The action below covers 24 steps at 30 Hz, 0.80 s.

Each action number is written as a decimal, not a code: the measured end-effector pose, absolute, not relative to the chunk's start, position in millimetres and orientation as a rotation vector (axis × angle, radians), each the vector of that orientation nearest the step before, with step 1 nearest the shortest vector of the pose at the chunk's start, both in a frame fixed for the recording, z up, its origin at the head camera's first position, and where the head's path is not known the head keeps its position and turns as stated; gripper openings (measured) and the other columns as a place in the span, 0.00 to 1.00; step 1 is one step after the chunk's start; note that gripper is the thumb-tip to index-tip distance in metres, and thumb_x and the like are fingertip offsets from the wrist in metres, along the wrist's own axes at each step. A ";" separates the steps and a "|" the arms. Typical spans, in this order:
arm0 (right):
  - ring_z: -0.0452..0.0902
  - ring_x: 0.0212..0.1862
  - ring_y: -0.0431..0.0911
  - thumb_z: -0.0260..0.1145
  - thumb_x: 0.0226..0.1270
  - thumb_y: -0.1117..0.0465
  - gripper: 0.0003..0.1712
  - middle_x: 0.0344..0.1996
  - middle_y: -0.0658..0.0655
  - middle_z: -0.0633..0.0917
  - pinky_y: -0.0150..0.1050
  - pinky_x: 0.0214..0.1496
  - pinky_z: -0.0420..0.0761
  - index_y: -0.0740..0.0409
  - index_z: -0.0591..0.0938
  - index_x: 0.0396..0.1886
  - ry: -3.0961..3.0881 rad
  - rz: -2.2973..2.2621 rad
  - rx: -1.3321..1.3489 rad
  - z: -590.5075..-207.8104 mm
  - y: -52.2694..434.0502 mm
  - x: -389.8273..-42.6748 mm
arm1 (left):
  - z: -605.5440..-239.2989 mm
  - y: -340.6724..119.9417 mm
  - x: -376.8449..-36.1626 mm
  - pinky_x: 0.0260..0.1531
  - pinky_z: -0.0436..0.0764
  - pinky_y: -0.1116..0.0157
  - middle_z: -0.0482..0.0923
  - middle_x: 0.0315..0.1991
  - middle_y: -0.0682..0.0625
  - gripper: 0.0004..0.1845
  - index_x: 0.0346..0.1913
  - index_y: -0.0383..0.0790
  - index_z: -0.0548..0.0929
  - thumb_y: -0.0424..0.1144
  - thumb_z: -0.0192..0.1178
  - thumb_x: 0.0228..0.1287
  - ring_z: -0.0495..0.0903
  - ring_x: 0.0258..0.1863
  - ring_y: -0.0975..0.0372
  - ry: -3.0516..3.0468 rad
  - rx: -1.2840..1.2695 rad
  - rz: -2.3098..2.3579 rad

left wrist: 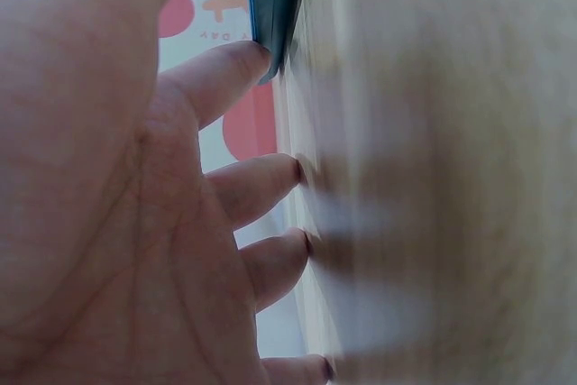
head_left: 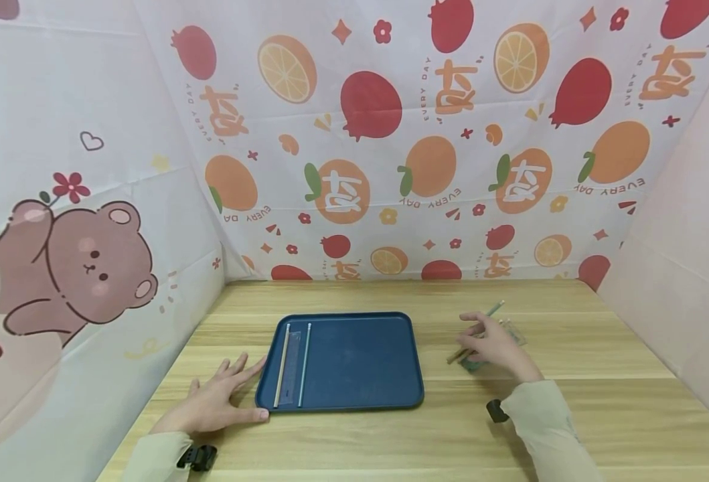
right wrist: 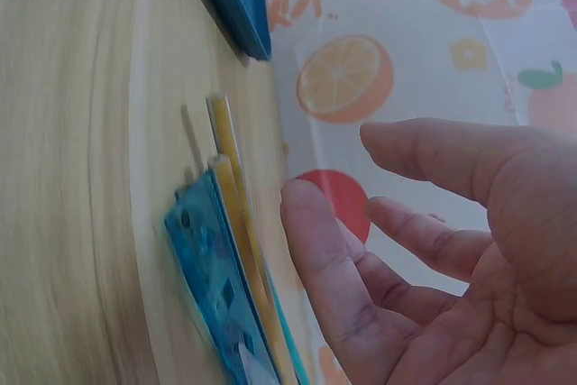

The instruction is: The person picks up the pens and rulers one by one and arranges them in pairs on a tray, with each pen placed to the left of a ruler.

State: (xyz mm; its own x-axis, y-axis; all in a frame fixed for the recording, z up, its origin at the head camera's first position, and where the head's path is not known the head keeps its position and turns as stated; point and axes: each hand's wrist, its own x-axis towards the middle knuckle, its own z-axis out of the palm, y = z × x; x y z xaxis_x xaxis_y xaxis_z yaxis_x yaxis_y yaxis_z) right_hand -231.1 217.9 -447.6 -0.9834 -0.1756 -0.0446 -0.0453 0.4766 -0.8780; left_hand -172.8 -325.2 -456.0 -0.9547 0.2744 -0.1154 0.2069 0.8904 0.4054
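Note:
My left hand (head_left: 212,399) lies spread at the left side of a blue tray (head_left: 363,361). Its thumb and index finger touch the tray's edge, while the other fingertips rest on the table. My right hand (head_left: 494,347) hovers over a small group of items right of the tray, its fingers loosely bent around nothing. Under it are pencils (right wrist: 231,146) with yellowish ends and a teal translucent ruler-like strip (right wrist: 221,281) with diamond shapes. Part of this group is hidden by the hand in the head view; a teal pencil's end (head_left: 496,307) sticks out beyond it.
Inside the tray's left part lie a tan pencil (head_left: 282,367), a clear ruler-like strip (head_left: 291,368) and a teal pencil (head_left: 304,365), side by side. A fruit-print cloth (head_left: 414,227) stands behind the wooden table (head_left: 450,435), with white cloth sides left and right.

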 end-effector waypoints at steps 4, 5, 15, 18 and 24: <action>0.89 0.49 0.55 0.66 0.80 0.62 0.36 0.59 0.76 0.78 0.48 0.49 0.93 0.71 0.64 0.80 2.597 -1.530 -0.181 -450.0 227.7 -232.0 | -455.7 -324.1 -173.8 0.58 0.40 0.08 0.51 0.84 0.26 0.58 0.85 0.51 0.64 0.70 0.76 0.55 0.46 0.79 0.19 2.885 0.359 0.586; 0.89 0.49 0.55 0.66 0.81 0.62 0.36 0.59 0.76 0.78 0.48 0.49 0.93 0.71 0.64 0.80 2.598 -1.531 -0.179 -450.6 230.6 -232.3 | -455.5 -323.8 -173.9 0.58 0.41 0.08 0.51 0.84 0.26 0.58 0.85 0.51 0.64 0.70 0.76 0.55 0.46 0.79 0.19 2.885 0.356 0.584; 0.87 0.50 0.55 0.65 0.81 0.62 0.39 0.59 0.78 0.78 0.47 0.50 0.93 0.74 0.60 0.81 2.599 -1.546 -0.119 -455.4 263.8 -238.1 | -454.8 -325.1 -174.8 0.58 0.40 0.08 0.51 0.85 0.27 0.58 0.85 0.52 0.63 0.70 0.75 0.55 0.46 0.80 0.19 2.886 0.362 0.586; 0.88 0.49 0.54 0.65 0.81 0.63 0.39 0.58 0.78 0.80 0.45 0.48 0.93 0.76 0.60 0.80 2.615 -1.536 -0.107 -456.4 271.2 -238.6 | -455.2 -325.1 -175.6 0.59 0.39 0.09 0.50 0.85 0.27 0.58 0.85 0.53 0.64 0.70 0.76 0.55 0.45 0.80 0.19 2.887 0.361 0.591; 0.88 0.45 0.51 0.64 0.80 0.63 0.39 0.56 0.79 0.81 0.42 0.45 0.93 0.77 0.60 0.80 2.638 -1.511 -0.051 -456.7 282.6 -238.3 | -456.0 -324.8 -177.1 0.58 0.39 0.09 0.51 0.85 0.27 0.59 0.85 0.52 0.64 0.70 0.76 0.54 0.45 0.80 0.19 2.888 0.363 0.595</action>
